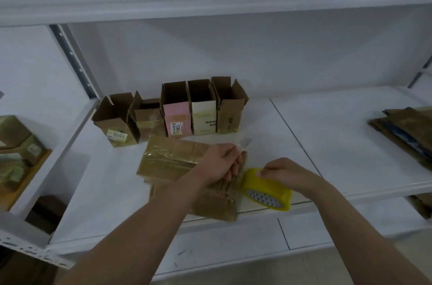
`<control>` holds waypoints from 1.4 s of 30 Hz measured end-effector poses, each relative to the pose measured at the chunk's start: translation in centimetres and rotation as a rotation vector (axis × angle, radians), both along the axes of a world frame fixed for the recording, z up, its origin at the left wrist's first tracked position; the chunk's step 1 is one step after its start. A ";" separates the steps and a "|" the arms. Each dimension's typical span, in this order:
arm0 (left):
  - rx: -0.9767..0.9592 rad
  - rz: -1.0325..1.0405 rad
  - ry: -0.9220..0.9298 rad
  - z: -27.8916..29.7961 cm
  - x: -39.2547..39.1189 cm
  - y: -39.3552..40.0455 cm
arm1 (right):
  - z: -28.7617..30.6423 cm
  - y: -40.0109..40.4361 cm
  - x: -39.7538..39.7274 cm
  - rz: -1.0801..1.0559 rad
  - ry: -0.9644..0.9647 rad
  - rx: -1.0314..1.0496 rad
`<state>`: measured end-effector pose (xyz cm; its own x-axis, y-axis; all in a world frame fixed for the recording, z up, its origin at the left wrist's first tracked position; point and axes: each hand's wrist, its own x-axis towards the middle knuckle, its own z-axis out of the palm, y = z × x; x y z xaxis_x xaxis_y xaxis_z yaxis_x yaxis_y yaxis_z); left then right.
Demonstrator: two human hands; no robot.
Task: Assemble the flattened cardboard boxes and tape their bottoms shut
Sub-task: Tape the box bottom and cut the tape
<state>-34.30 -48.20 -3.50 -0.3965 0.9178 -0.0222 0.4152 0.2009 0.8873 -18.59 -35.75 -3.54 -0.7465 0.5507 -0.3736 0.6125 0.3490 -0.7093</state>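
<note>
A brown cardboard box (173, 163) lies on its side on the white shelf (327, 144), its bottom end facing right. My left hand (222, 161) presses on that end with fingers lying along the flaps and a strip of clear tape. My right hand (287, 175) grips a yellow roll of tape (268, 189) just right of the box, and the tape runs from the roll to the box end. Several assembled boxes (177, 112) stand open-topped in a row behind.
A stack of flattened cardboard (404, 130) lies at the shelf's right end. Taped boxes (16, 144) sit on the neighbouring shelf at the left. A grey slotted upright (72, 60) rises at the back left. The white wall stands behind the row.
</note>
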 end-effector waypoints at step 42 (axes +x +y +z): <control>-0.161 -0.083 0.397 -1.3 -0.5 2.2 | -3.9 2.3 2.5 -0.358 0.059 0.280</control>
